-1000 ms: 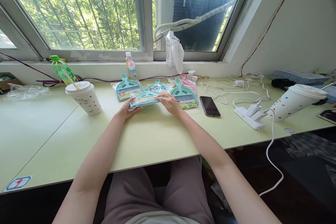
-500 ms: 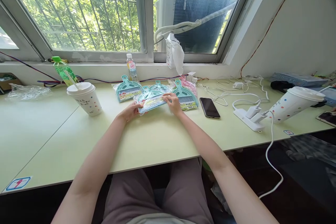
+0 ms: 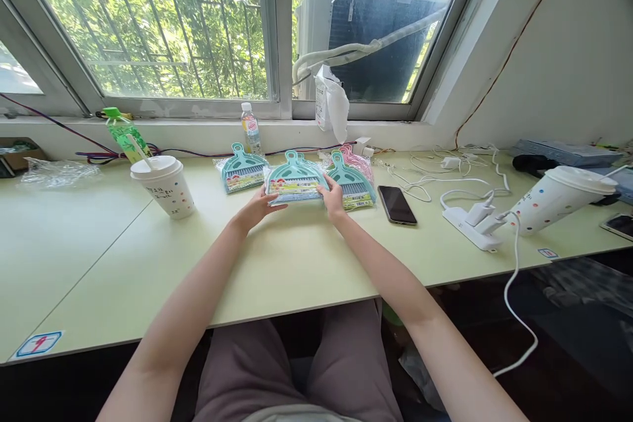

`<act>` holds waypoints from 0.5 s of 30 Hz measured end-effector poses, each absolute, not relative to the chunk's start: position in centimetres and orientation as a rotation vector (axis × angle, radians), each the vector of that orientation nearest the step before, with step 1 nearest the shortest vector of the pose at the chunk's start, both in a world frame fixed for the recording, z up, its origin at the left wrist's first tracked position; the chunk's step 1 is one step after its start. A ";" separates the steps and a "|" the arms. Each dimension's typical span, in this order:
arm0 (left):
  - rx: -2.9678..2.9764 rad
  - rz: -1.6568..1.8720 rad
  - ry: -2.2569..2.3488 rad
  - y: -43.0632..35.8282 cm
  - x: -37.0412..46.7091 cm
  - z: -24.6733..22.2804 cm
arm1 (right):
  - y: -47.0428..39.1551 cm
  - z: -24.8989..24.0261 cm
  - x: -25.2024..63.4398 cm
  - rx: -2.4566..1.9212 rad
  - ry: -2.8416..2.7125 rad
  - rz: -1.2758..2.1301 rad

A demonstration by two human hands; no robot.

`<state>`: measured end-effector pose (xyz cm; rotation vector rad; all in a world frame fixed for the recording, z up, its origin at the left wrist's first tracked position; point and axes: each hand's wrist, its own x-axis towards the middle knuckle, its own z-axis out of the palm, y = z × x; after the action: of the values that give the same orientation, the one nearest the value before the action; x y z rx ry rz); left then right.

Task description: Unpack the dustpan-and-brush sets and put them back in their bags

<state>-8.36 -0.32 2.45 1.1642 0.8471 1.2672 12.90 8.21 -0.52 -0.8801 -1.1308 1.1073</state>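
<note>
Remotely I log: one wrapped dustpan [image 3: 295, 175], twelve o'clock, left hand [image 3: 256, 210] and right hand [image 3: 333, 199] clamped on its edges, not yet released; green dustpan [image 3: 241, 165] at eleven and second green dustpan [image 3: 353, 179] at one, both seemingly already laid out.

The middle dustpan [image 3: 295, 175] was coloured teal, the counter [image 3: 291, 264] tinted pale green, and both white cups [image 3: 168, 192] were patterned with coloured dots.
</note>
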 end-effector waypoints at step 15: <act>0.953 1.619 1.130 1.8 -7.6 1.2 | 6.7 1.2 12.6 -0.881 -1.091 1.143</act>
<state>-7.64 1.78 1.23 0.9532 1.1298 1.6194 12.61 6.67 1.24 -0.8812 -1.0915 1.1428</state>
